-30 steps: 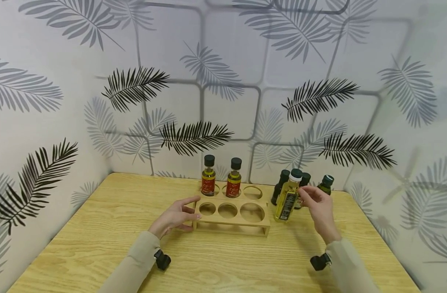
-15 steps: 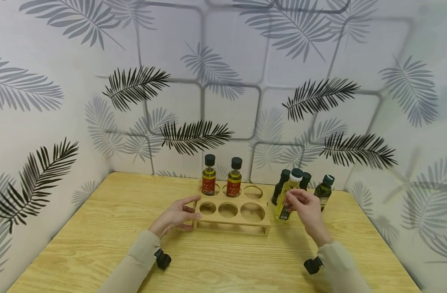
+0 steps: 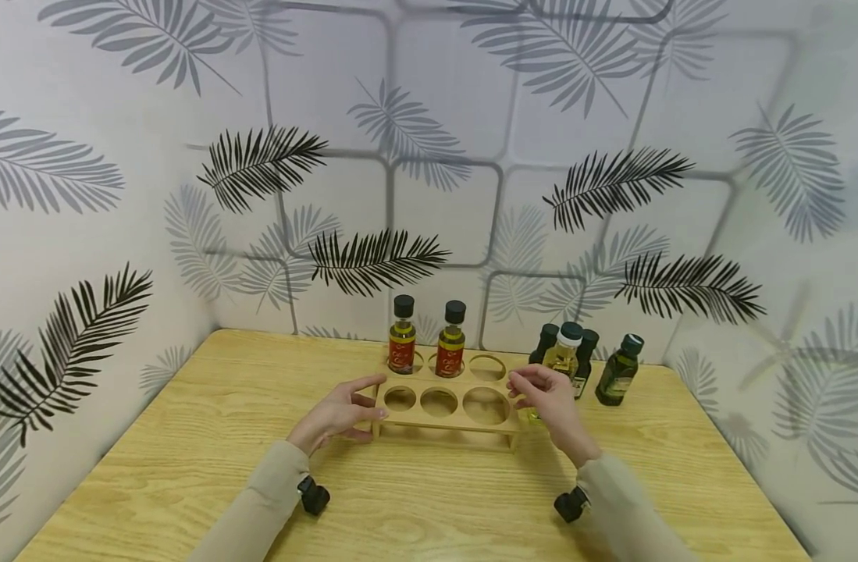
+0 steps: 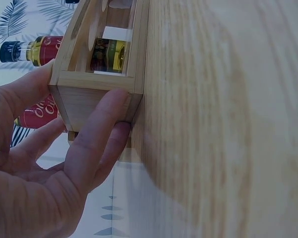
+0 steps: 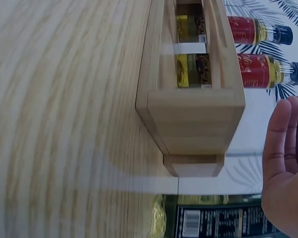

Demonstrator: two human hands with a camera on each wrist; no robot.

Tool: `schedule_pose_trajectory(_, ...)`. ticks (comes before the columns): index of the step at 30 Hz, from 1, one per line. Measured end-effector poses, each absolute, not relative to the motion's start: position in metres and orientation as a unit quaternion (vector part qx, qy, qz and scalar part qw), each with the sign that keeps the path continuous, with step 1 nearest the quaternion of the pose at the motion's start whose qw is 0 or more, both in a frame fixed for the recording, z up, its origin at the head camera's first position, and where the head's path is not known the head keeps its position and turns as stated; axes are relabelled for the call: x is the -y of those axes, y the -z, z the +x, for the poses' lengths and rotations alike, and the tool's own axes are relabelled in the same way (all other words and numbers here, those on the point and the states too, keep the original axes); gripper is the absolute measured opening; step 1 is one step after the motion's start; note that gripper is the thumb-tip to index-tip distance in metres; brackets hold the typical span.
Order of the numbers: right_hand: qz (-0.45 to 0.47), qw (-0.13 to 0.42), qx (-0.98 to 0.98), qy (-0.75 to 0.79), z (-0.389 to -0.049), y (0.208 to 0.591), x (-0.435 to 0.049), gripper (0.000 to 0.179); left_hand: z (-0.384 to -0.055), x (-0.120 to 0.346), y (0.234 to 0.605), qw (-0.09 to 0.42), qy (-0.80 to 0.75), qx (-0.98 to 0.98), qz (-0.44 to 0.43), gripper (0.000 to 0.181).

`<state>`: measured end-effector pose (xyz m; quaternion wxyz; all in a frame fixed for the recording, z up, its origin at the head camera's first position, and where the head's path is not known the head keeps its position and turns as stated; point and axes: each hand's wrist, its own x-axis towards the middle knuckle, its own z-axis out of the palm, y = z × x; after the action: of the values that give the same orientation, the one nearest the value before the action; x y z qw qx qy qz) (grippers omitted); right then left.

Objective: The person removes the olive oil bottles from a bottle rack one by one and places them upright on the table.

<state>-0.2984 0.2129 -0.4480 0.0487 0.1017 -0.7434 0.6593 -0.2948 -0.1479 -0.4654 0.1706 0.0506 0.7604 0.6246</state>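
A two-tier wooden bottle rack [image 3: 443,421] stands on the table. Two small olive oil bottles with red labels and black caps, one left [image 3: 402,347] and one beside it [image 3: 450,351], stand upright in its back tier; the other holes hold none. My left hand [image 3: 336,416] holds the rack's left end, thumb at the front corner and fingers against the end panel [image 4: 84,106]. My right hand [image 3: 551,400] hovers by the right end, holding nothing, fingers loosely extended; the right wrist view shows it apart from the rack. Behind it stands a clear bottle of yellow oil [image 3: 561,356], partly hidden.
Dark green bottles, one left [image 3: 545,343] and one right [image 3: 585,361], stand just behind the clear bottle. Another green bottle [image 3: 620,371] stands farther right. A leaf-patterned wall [image 3: 429,211] rises behind the wooden table [image 3: 260,375].
My right hand has moved left, from beside the clear oil bottle, past its front, to the rack's right end. The left hand, the rack and the bottles look unmoved.
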Motion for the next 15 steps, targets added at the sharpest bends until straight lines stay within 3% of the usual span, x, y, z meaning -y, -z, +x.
schedule_pose_trajectory(15,0.048,-0.008,0.764,-0.644,-0.314,0.449,-0.179,0.041,-0.297,0.147,0.466,0.175,-0.625,-0.76,0.038,0.069)
